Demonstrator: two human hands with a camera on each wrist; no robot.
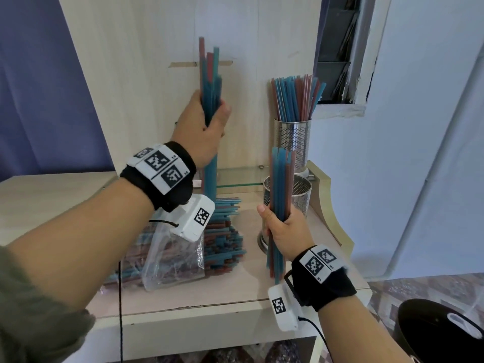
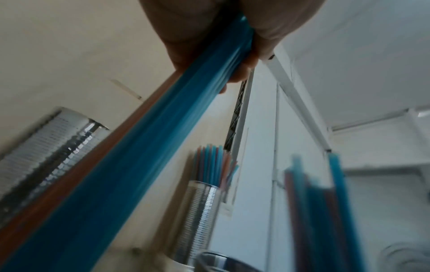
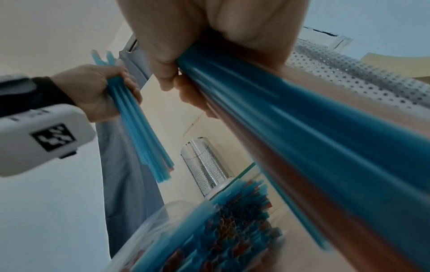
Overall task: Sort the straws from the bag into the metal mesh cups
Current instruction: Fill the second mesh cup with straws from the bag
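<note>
My left hand [image 1: 207,127] grips an upright bundle of blue and red straws [image 1: 210,74] above the bag; the left wrist view shows the same straws [image 2: 144,143] running out of the fist [image 2: 209,33]. My right hand [image 1: 284,231] grips a second upright bundle [image 1: 281,179], held just left of a short, empty mesh cup [image 1: 302,191]. Behind it a tall mesh cup [image 1: 293,142] holds many straws [image 1: 297,98]. A clear plastic bag [image 1: 178,252] of straws lies on the counter, its open end [image 3: 232,226] towards the cups. A third, empty mesh cup [image 3: 207,169] stands further back.
The counter [image 1: 222,292] ends at a front edge near me, and a curved side panel [image 1: 330,205] closes its right end. A wooden back panel [image 1: 146,74] rises behind the cups. A small glass shelf [image 1: 241,176] carries the tall cup. A dark round object [image 1: 432,334] sits low right.
</note>
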